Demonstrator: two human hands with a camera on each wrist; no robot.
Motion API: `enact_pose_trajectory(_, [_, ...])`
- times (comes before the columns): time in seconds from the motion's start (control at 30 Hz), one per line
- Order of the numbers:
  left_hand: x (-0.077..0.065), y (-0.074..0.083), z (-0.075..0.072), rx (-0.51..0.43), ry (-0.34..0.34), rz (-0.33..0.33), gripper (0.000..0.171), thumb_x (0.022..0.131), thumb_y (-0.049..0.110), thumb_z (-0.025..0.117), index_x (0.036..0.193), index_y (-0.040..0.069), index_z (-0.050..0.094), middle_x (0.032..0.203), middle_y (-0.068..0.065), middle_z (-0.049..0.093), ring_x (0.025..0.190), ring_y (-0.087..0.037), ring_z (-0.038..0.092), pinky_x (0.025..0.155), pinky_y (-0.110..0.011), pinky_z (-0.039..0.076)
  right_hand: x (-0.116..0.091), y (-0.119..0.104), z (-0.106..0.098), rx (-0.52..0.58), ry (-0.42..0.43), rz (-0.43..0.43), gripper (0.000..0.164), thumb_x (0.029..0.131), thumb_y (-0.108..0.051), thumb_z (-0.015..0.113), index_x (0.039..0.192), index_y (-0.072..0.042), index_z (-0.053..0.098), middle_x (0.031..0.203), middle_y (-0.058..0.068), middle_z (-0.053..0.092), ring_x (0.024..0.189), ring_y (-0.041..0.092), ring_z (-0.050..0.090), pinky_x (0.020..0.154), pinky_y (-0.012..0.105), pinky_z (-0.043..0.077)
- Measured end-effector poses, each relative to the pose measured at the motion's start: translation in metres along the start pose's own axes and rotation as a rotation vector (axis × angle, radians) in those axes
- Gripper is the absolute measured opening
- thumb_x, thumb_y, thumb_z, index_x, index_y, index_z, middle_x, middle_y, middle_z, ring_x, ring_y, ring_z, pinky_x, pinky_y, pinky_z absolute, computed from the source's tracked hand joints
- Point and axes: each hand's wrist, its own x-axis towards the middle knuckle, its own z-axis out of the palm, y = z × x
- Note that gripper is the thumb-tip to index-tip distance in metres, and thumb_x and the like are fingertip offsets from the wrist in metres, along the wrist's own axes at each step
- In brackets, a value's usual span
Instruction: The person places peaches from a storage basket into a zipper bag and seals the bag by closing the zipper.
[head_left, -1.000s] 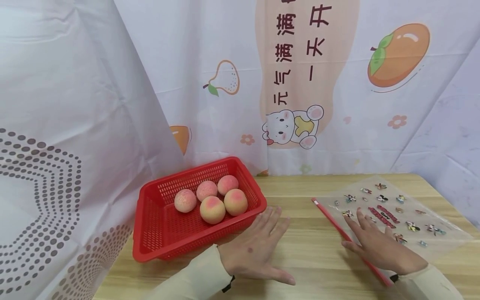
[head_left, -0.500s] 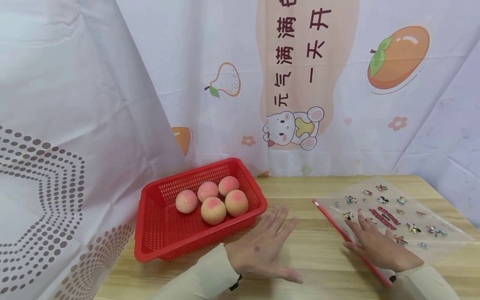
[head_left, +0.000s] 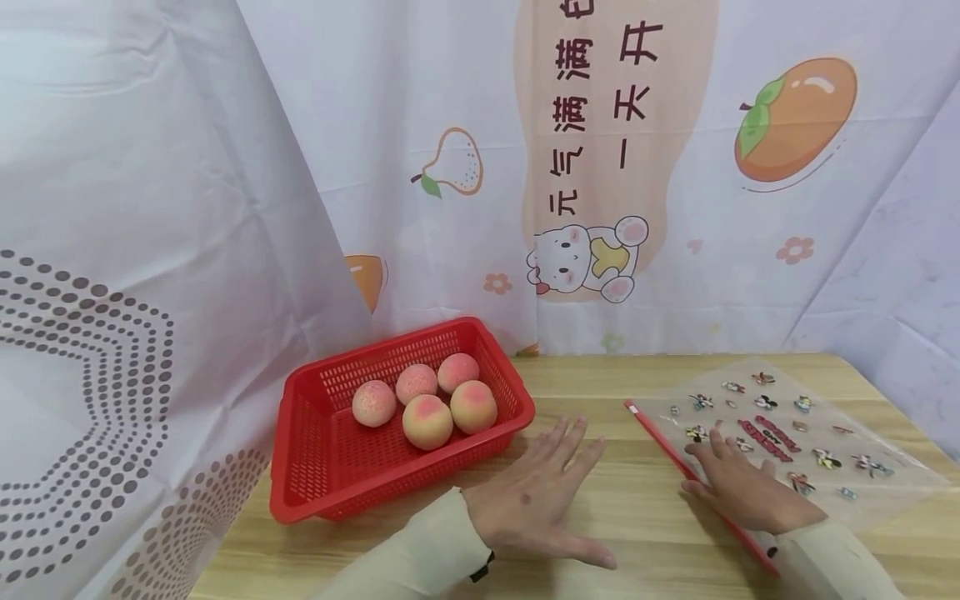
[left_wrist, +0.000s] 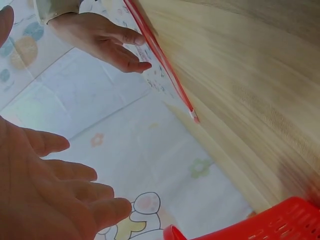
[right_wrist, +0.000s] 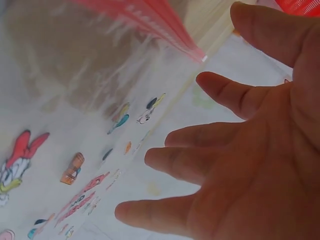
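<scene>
My left hand (head_left: pixel 532 504) is over the table just right of the red basket's front corner, fingers spread and holding nothing. In the left wrist view its palm (left_wrist: pixel 45 190) faces up in the picture. My right hand (head_left: pixel 753 492) hovers over the clear plastic zip bag (head_left: pixel 828 425) printed with cartoon figures, above its red zip edge (head_left: pixel 663 443). The right wrist view shows straight, parted fingers (right_wrist: pixel 220 97) beside the bag (right_wrist: pixel 55 130), gripping nothing. Several peaches (head_left: pixel 427 422) lie inside the red basket (head_left: pixel 513 387), away from both hands.
The wooden table (head_left: pixel 577 375) ends against a white printed curtain (head_left: pixel 465 217) at the back. A grey-dotted cloth (head_left: pixel 150 167) hangs on the left, close to the basket.
My left hand has drifted a little to the right, and my right hand slightly left. The head view has shifted slightly. Basket, peaches and bag stay in place.
</scene>
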Motion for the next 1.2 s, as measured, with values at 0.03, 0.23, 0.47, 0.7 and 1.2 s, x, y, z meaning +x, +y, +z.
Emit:
enact_pose_trajectory(0.03, [0.001,0.000,0.001,-0.001,-0.002,-0.002,0.106,0.084,0.075,0.055,0.162,0.023,0.006,0.166,-0.001,-0.006,0.152,-0.024,-0.003,0.119,-0.044,0.020,0.000,0.000,0.000,0.010,-0.001,0.007,0.053,0.096,-0.039,0.063,0.131,-0.001,0.050,0.143,0.050,0.023,0.127,0.069,0.028,0.083,0.089,0.022])
enact_pose_trajectory(0.23, [0.009,0.004,0.007,0.018,-0.008,-0.009,0.105,0.084,0.077,0.054,0.162,0.023,0.009,0.167,0.000,-0.003,0.152,-0.022,-0.001,0.120,-0.039,0.017,0.003,0.001,-0.001,0.030,-0.002,0.020,0.040,0.097,-0.033,0.064,0.123,-0.005,0.052,0.143,0.049,0.023,0.128,0.069,0.026,0.083,0.089,0.022])
enact_pose_trajectory(0.47, [0.020,0.003,0.012,0.001,-0.022,-0.018,0.105,0.082,0.078,0.054,0.161,0.025,0.009,0.167,0.003,-0.005,0.153,-0.022,0.000,0.120,-0.038,0.015,0.007,0.001,0.001,0.019,0.007,0.018,0.030,0.095,-0.031,0.066,0.110,-0.009,0.053,0.139,0.045,0.034,0.127,0.065,0.034,0.080,0.088,0.026])
enact_pose_trajectory(0.7, [0.029,0.003,0.014,-0.013,-0.032,-0.037,0.105,0.081,0.077,0.056,0.161,0.028,0.008,0.167,0.004,-0.004,0.152,-0.019,-0.001,0.120,-0.038,0.016,0.009,0.003,0.003,0.014,0.022,0.006,0.024,0.095,-0.028,0.066,0.106,-0.010,0.053,0.134,0.040,0.042,0.125,0.061,0.039,0.079,0.088,0.028])
enact_pose_trajectory(1.2, [0.047,0.010,0.022,-0.018,-0.026,0.010,0.103,0.084,0.074,0.057,0.161,0.024,0.010,0.167,0.001,-0.001,0.153,-0.020,0.001,0.120,-0.038,0.017,0.017,0.001,0.005,-0.006,-0.003,0.050,0.019,0.097,-0.026,0.063,0.101,-0.011,0.053,0.131,0.038,0.046,0.126,0.056,0.040,0.081,0.084,0.033])
